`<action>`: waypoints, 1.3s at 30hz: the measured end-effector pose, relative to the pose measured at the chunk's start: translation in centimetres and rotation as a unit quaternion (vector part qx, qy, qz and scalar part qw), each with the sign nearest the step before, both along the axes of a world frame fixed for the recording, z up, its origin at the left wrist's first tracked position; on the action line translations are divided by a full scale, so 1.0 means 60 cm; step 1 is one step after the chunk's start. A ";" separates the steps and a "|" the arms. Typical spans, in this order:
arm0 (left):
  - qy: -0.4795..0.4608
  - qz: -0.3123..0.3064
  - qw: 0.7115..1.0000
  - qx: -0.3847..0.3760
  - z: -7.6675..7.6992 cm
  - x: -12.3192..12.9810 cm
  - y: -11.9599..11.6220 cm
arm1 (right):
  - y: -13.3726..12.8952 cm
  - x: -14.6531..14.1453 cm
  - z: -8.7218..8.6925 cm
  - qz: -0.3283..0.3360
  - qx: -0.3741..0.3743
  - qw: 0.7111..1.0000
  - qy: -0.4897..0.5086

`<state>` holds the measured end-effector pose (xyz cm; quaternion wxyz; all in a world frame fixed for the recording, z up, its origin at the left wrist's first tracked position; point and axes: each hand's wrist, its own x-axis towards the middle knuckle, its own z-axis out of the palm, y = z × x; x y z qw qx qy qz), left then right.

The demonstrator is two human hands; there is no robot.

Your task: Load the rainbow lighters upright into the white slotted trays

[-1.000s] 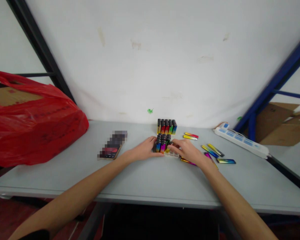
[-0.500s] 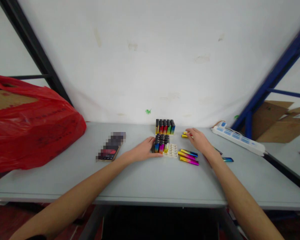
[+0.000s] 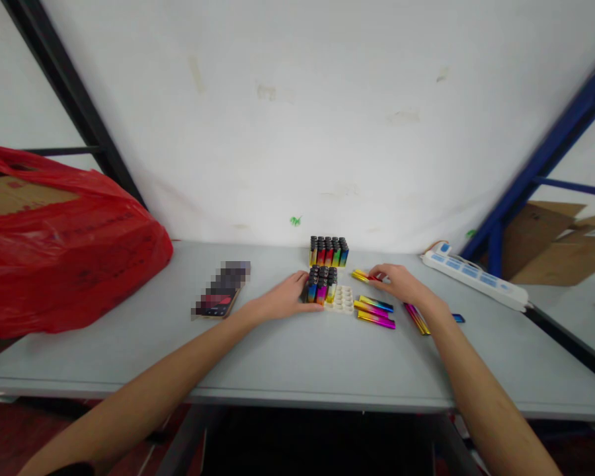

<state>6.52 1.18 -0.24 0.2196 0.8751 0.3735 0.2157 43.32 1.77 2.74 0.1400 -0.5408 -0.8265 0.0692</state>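
Observation:
My left hand is closed round the left side of a white tray with round holes, its thumb along the front. Black-topped lighters in shiny colours stand upright in the tray's left part; holes at its right show bare. To the right, the bent fingers of my right hand pinch the red end of a shiny yellow-and-red lighter-shaped tube lying flat. Several similar yellow, blue and magenta tubes lie in front of the tray's right side. More magenta-and-gold tubes lie beside my right forearm, partly hidden.
Behind the tray stands another block of upright lighters. A phone, partly blurred out, lies at left, near a bulging red plastic bag. A white power strip runs along the right. Cardboard boxes sit beyond the blue frame.
My right hand has shifted slightly right and toward me, and the yellow-and-red tube has come out nearer. Magenta-and-gold tubes now show beside the forearm. My left hand stays at the tray.

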 end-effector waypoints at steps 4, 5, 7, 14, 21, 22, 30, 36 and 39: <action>-0.005 0.000 1.000 0.004 -0.002 0.000 0.001 | -0.014 0.002 0.015 0.010 -0.001 0.999 0.050; -0.004 0.000 1.000 0.003 -0.002 0.000 0.001 | -0.016 0.007 0.019 0.004 0.011 0.998 0.067; -0.001 -0.003 1.000 0.003 0.000 -0.001 0.001 | -0.020 0.021 0.028 -0.018 0.044 0.994 0.096; -0.002 -0.004 1.000 0.006 0.000 0.000 0.000 | -0.057 0.105 0.028 -0.086 0.083 0.991 0.067; 0.009 -0.004 1.000 0.011 -0.003 0.001 0.003 | -0.117 0.193 -0.028 -0.166 0.033 0.985 -0.017; 0.008 -0.005 1.000 0.011 -0.003 0.001 0.003 | -0.120 0.194 -0.031 -0.172 0.018 0.985 -0.013; -0.005 -0.009 1.000 0.002 0.000 0.001 0.000 | -0.103 0.129 -0.024 -0.142 -0.034 0.985 0.087; 0.000 -0.011 1.000 -0.001 0.003 0.001 -0.001 | -0.086 0.093 -0.016 -0.125 0.001 0.992 0.026; -0.005 -0.015 1.000 -0.001 0.002 0.000 0.000 | -0.080 0.075 -0.012 -0.111 0.004 0.994 -0.019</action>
